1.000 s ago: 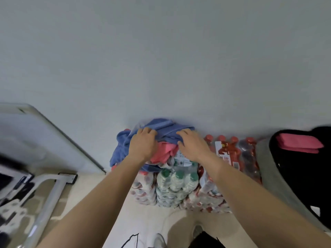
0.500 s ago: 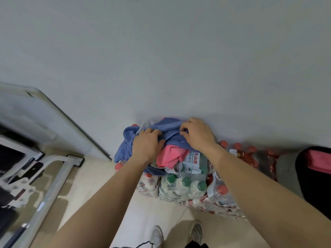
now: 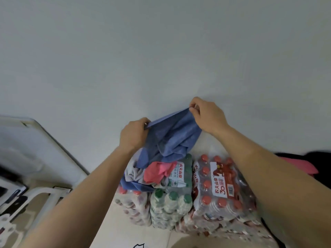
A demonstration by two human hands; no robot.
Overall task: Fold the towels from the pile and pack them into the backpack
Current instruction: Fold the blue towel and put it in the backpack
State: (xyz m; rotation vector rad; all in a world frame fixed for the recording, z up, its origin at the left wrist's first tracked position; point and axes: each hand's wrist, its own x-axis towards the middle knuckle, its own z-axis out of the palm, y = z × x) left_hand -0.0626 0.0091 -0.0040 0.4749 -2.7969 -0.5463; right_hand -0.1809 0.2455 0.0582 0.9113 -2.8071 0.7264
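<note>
A blue towel (image 3: pixel 172 136) hangs lifted above the pile, its top edge stretched between my hands. My left hand (image 3: pixel 134 134) pinches the left corner and my right hand (image 3: pixel 207 116) pinches the right corner, higher up near the wall. Below it the pile holds a pink towel (image 3: pixel 157 171), a grey towel (image 3: pixel 133 171) and another blue one (image 3: pixel 136 186), all lying on packs of bottles. The black backpack (image 3: pixel 293 156) shows only as a sliver at the right, with a pink towel (image 3: pixel 300 167) in it, mostly hidden by my right forearm.
Shrink-wrapped packs of bottles stand on the floor against the wall: green-capped ones (image 3: pixel 170 203) in the middle, red-capped ones (image 3: pixel 222 187) on the right. A white board (image 3: pixel 41 145) leans on the wall at left, beside a white frame (image 3: pixel 41 199).
Both hands took hold of the blue towel on the pile and raised it, spreading its top edge apart. The camera swung back to the right.
</note>
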